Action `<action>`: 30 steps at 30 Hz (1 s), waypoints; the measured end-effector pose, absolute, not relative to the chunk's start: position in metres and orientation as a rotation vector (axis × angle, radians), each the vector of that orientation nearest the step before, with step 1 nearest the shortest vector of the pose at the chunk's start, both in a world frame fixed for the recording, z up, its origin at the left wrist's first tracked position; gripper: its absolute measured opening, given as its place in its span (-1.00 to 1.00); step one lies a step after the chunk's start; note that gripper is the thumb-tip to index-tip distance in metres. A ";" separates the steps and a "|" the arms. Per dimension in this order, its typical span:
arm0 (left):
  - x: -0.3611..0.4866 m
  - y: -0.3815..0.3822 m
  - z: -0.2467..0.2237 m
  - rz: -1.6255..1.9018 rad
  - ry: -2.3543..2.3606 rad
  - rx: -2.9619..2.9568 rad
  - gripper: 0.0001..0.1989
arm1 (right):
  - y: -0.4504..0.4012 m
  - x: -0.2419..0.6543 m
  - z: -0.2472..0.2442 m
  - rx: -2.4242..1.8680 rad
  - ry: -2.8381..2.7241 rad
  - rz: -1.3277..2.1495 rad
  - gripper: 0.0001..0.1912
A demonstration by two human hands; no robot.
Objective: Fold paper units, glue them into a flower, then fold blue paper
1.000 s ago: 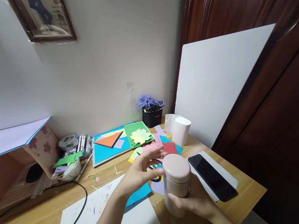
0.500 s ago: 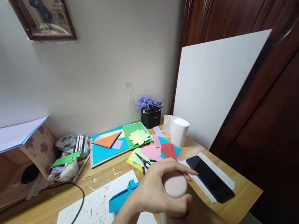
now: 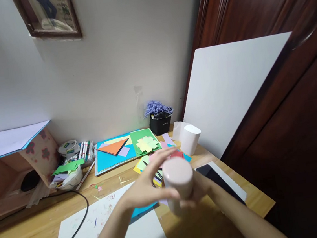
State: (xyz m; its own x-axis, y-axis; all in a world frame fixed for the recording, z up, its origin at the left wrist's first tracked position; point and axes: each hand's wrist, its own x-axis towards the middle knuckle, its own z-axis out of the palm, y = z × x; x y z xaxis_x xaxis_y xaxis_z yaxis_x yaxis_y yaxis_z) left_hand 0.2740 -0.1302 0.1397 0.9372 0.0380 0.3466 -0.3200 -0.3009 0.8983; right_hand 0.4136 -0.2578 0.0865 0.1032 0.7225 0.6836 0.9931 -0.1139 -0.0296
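A pale pink bottle or cup with a rounded lid (image 3: 177,172) stands upright between both hands, above the desk's front part. My left hand (image 3: 144,184) is at its left side, thumb in front and fingers spread behind, looking loosely curved. My right hand (image 3: 200,186) wraps round its lower right side; some of its fingers are hidden behind it. Partly under my left arm lies folded blue paper (image 3: 144,210) on a stained white sheet (image 3: 144,236). Black scissors (image 3: 157,175) lie just behind my left hand.
Right of the hands, a black phone (image 3: 219,179) rests on white paper. Coloured papers (image 3: 141,164), a white paper roll (image 3: 190,139) and a black box with purple yarn (image 3: 160,122) stand or lie behind. A cable (image 3: 84,221) curves at left, near an open box (image 3: 38,161).
The pink bottle or cup has moved up and forward in the view. My left hand has come off its lid and opened, and my right hand has shifted to its right side.
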 end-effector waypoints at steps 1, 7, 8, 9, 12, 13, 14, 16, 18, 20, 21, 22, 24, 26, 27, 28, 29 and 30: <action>0.270 -0.121 0.128 0.426 -0.037 1.838 -0.54 | -0.249 0.427 0.087 -1.838 -1.670 -0.585 -0.80; 0.214 -0.079 0.038 0.631 0.754 1.860 -0.66 | -0.169 0.510 0.070 -1.653 -0.883 -0.188 -0.47; 0.201 -0.076 0.025 0.648 0.833 1.886 -0.66 | -0.154 0.523 0.065 -1.636 -0.811 -0.242 -0.39; 0.189 -0.073 0.014 0.673 0.899 1.912 -0.67 | -0.141 0.535 0.061 -1.622 -0.775 -0.279 -0.34; 0.156 -0.068 -0.009 0.719 1.003 1.957 -0.68 | -0.110 0.564 0.047 -1.677 -0.635 -0.331 -0.31; 0.149 -0.066 -0.014 0.726 1.035 1.960 -0.69 | -0.103 0.571 0.043 -1.715 -0.609 -0.342 -0.32; 0.143 -0.065 -0.018 0.729 1.064 1.957 -0.69 | -0.097 0.577 0.039 -1.734 -0.601 -0.341 -0.32; 0.139 -0.063 -0.023 0.732 1.098 1.954 -0.70 | -0.090 0.586 0.031 -1.768 -0.581 -0.335 -0.32; 0.140 -0.062 -0.025 0.729 1.104 1.955 -0.70 | -0.085 0.591 0.022 -1.807 -0.546 -0.324 -0.31; 0.143 -0.062 -0.025 0.716 1.089 1.954 -0.71 | -0.082 0.595 0.014 -1.848 -0.510 -0.317 -0.31; 0.144 -0.062 -0.024 0.708 1.080 1.952 -0.71 | -0.081 0.596 0.011 -1.865 -0.498 -0.316 -0.32; 0.145 -0.062 -0.023 0.701 1.073 1.949 -0.71 | -0.080 0.597 0.007 -1.880 -0.491 -0.318 -0.32; 0.146 -0.063 -0.021 0.691 1.072 1.944 -0.71 | -0.080 0.600 0.003 -1.901 -0.494 -0.327 -0.33; 0.146 -0.064 -0.020 0.682 1.078 1.942 -0.72 | -0.081 0.602 0.000 -1.913 -0.508 -0.340 -0.33; 0.146 -0.064 -0.019 0.678 1.081 1.943 -0.72 | -0.082 0.603 0.000 -1.916 -0.517 -0.347 -0.32; 0.146 -0.064 -0.019 0.674 1.081 1.945 -0.72 | -0.083 0.604 0.000 -1.917 -0.526 -0.352 -0.32; 0.147 -0.064 -0.019 0.671 1.080 1.948 -0.72 | -0.084 0.605 0.000 -1.917 -0.534 -0.356 -0.31; 0.147 -0.063 -0.019 0.669 1.078 1.951 -0.72 | -0.084 0.606 0.000 -1.917 -0.539 -0.357 -0.30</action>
